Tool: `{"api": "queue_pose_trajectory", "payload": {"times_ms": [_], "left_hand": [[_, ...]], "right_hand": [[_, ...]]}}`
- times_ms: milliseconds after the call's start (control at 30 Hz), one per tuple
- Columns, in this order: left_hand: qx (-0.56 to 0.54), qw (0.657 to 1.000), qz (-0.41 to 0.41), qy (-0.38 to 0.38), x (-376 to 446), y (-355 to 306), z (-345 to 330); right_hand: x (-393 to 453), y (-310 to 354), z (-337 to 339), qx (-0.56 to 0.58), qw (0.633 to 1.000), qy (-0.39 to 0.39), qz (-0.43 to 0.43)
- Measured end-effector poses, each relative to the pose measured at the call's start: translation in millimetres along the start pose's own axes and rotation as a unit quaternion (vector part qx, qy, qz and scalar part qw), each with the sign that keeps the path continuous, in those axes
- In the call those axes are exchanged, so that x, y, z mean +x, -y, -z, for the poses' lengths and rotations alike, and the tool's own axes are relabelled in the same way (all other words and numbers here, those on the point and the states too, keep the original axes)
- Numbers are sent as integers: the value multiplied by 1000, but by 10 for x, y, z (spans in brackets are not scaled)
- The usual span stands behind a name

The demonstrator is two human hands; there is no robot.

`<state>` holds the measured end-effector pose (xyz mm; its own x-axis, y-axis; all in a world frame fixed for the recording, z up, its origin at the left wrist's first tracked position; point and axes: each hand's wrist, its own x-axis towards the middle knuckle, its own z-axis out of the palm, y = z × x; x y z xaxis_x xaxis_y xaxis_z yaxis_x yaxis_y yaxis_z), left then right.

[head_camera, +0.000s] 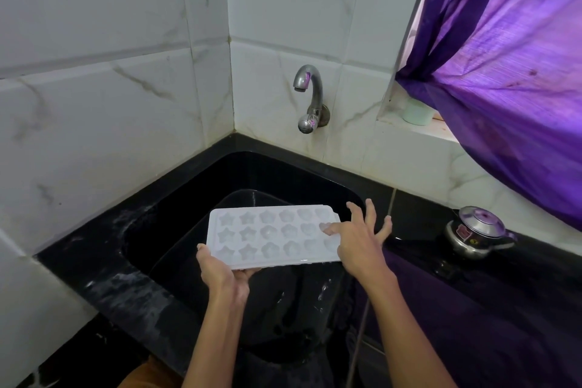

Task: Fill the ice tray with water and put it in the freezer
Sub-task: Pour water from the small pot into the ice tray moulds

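A white ice tray [267, 235] with star- and flower-shaped cells is held level over the black sink [195, 198]. My left hand [223, 274] grips its near left corner, thumb on top and fingers underneath. My right hand [359, 241] rests on the tray's right end with fingers spread, the thumb lying on the tray's top. A chrome tap [310, 94] sticks out of the tiled wall above the sink's far side; no water runs from it. I cannot tell whether the cells hold water.
White marble-look tiles line both walls. A black counter [441, 217] surrounds the sink. A steel pressure cooker [478, 231] stands on the counter at the right. A purple curtain [504, 72] hangs over the window ledge, where a pale green cup [417, 112] sits.
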<state>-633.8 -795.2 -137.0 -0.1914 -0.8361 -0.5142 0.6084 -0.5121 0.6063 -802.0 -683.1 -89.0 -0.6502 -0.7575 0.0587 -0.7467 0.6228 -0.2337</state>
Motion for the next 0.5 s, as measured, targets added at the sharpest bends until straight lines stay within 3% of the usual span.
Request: {"api": "queue_pose_trajectory", "payload": {"times_ms": [500], "left_hand": [[-1, 1000, 11, -16, 9, 32, -6]], "right_hand": [[-10, 99, 0, -15, 1000, 17, -8]]}}
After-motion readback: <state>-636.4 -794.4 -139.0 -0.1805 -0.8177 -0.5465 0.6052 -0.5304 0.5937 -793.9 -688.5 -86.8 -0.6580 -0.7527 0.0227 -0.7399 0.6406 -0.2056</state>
